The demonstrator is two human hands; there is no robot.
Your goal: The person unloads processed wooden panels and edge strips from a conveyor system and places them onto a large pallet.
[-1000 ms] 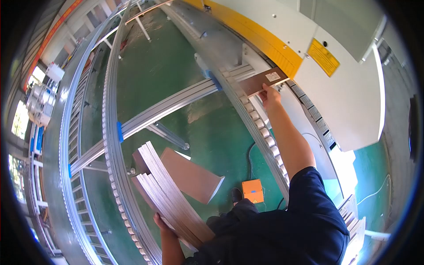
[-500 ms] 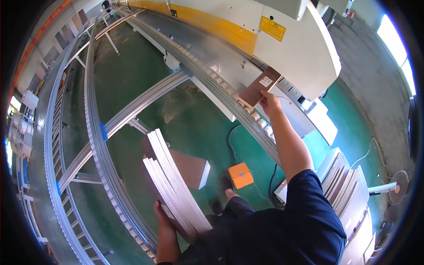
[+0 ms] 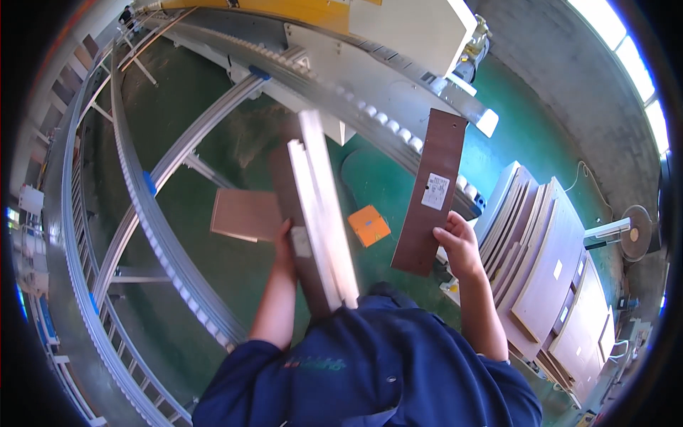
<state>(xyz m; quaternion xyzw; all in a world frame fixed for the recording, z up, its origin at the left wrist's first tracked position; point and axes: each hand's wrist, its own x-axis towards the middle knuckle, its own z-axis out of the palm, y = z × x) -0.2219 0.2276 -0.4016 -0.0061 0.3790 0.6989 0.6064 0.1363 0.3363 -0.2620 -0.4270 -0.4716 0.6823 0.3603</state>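
My left hand (image 3: 284,245) grips the outer side of a stack of long, narrow boards (image 3: 320,220), held upright against my body with the pale edges facing right. The stack is smeared by motion, and one or more boards stand higher than the others. My right hand (image 3: 459,244) holds a single brown board (image 3: 431,192) by its right edge, thumb on the face and fingers behind. This board has a white label (image 3: 435,191) near its middle and small holes near its ends. It is raised apart from the stack, to its right.
A roller conveyor rail (image 3: 384,124) runs along a white and yellow machine (image 3: 413,32) ahead. More roller rails (image 3: 167,249) curve along the left. An orange box (image 3: 368,225) and a brown panel (image 3: 245,213) lie low by me. Several large panels (image 3: 548,263) lean at right.
My right hand has brought the board from the machine's edge back toward me and turned its labelled face up. The stack in my left hand has shifted right and up as my view turned right.
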